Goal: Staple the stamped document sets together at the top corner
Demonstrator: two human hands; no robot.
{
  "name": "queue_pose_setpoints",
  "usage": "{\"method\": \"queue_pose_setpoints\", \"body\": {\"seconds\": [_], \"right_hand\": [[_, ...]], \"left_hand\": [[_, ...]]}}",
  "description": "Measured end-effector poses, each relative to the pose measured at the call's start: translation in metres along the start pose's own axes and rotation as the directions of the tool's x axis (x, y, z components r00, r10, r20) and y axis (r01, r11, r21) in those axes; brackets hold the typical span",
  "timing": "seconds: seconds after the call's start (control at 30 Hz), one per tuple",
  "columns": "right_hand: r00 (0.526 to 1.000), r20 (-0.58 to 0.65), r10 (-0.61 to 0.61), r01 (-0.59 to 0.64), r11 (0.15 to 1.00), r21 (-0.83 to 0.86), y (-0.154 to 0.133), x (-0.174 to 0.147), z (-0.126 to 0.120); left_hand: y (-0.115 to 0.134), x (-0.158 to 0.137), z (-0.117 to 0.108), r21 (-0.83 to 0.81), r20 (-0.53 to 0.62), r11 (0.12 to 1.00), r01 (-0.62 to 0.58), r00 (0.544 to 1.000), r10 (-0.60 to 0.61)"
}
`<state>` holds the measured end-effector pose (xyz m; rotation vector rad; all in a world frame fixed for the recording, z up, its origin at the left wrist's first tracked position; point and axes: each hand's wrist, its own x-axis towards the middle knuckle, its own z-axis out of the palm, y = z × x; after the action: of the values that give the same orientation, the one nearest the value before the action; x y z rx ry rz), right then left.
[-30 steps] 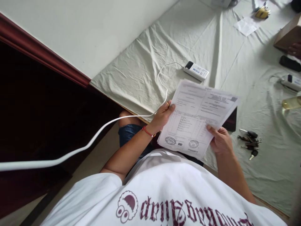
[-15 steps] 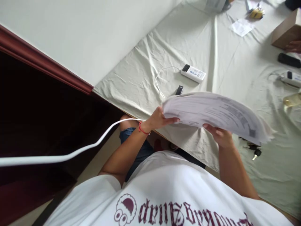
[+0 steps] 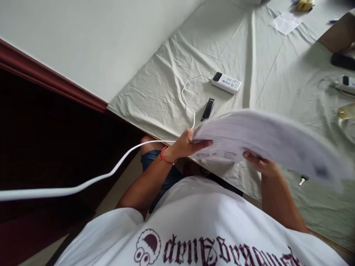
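here, the left hand (image 3: 184, 146) has its fingers clamped on the papers (image 3: 271, 136) at their left end, while the right hand (image 3: 263, 165) grips the near edge. the papers bow over the bench's (image 3: 149, 96) front edge, partly covering a key (image 3: 303, 180); beyond, open cloth runs between the white box (image 3: 226, 83) and loose sheet (image 3: 285, 23).

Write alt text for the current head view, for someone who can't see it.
A person's left hand and right hand hold curved, motion-blurred printed sheets over a pale cloth. Beyond the sheets lie a slim black object and a corded white device.
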<state>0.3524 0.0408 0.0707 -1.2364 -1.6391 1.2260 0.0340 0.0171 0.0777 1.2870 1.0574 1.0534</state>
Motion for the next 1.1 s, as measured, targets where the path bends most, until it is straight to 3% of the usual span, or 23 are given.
{"method": "queue_pose_setpoints", "body": {"seconds": [0.03,0.1,0.17,0.27,0.33,0.47,0.7,0.8,0.97,1.1], "right_hand": [[0.999,-0.046,-0.002,0.004,0.999,0.037,0.004,-0.003,0.0],[0.996,-0.076,0.049,-0.04,0.991,0.124,0.009,-0.008,0.003],[0.971,-0.073,0.226,-0.203,0.95,0.236,0.013,-0.01,0.008],[0.862,0.048,0.505,-0.485,0.793,0.367,0.02,-0.014,0.019],[0.81,0.114,0.575,-0.565,0.713,0.416,0.025,-0.016,0.024],[0.797,0.13,0.589,-0.58,0.69,0.433,0.031,-0.015,0.03],[0.825,-0.034,0.565,-0.496,0.751,0.435,0.031,-0.002,0.03],[0.845,-0.016,0.534,-0.483,0.777,0.404,0.032,-0.002,0.027],[0.867,0.016,0.499,-0.472,0.808,0.352,0.026,-0.005,0.024],[0.876,0.047,0.48,-0.468,0.823,0.322,0.017,-0.005,0.027]], "left_hand": [[-0.003,-0.004,0.008,-0.096,-0.051,0.993,0.07,0.996,-0.075],[-0.012,-0.011,0.023,-0.3,-0.022,0.936,0.187,0.979,-0.202],[-0.024,-0.015,0.036,-0.473,-0.019,0.844,0.251,0.955,-0.295],[-0.04,-0.015,0.046,-0.611,-0.08,0.748,0.261,0.919,-0.386],[-0.049,-0.014,0.047,-0.616,-0.133,0.75,0.242,0.906,-0.402],[-0.06,-0.011,0.044,-0.561,-0.145,0.777,0.285,0.89,-0.432],[-0.065,-0.008,0.042,-0.586,-0.073,0.735,0.341,0.881,-0.467],[-0.067,-0.005,0.039,-0.561,-0.174,0.774,0.293,0.873,-0.456],[-0.068,0.006,0.035,-0.369,-0.397,0.899,0.234,0.835,-0.381],[-0.069,0.017,0.035,-0.256,-0.447,0.935,0.247,0.827,-0.341]]}}
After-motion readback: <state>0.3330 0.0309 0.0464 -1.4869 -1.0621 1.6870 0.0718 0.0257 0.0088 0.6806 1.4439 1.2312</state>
